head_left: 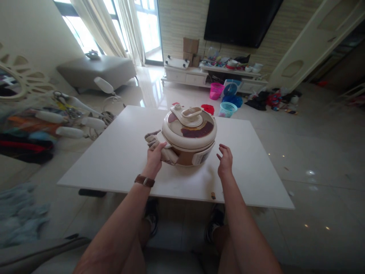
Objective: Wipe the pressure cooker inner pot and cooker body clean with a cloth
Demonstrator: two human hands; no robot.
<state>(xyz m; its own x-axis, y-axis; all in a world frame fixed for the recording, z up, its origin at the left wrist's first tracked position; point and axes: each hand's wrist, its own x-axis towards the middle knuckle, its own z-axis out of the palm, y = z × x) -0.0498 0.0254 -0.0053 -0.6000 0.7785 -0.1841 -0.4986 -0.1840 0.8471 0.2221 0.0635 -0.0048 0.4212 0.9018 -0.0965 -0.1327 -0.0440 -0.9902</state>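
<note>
A cream and brown electric cooker (188,136) with a handled lid stands in the middle of a white table (114,160). My left hand (154,156) is closed on a beige cloth (159,149) and presses it against the cooker's left side. A brown wristband sits on that wrist. My right hand (225,160) hovers just right of the cooker's front, fingers apart, holding nothing and not touching the cooker.
A small brown crumb (213,195) lies near the table's front edge. Left of the table stands a rack with scissors and white handles (71,121). Plastic baskets (227,109) sit on the floor behind. A grey sofa (97,70) and a TV cabinet (199,76) are farther back.
</note>
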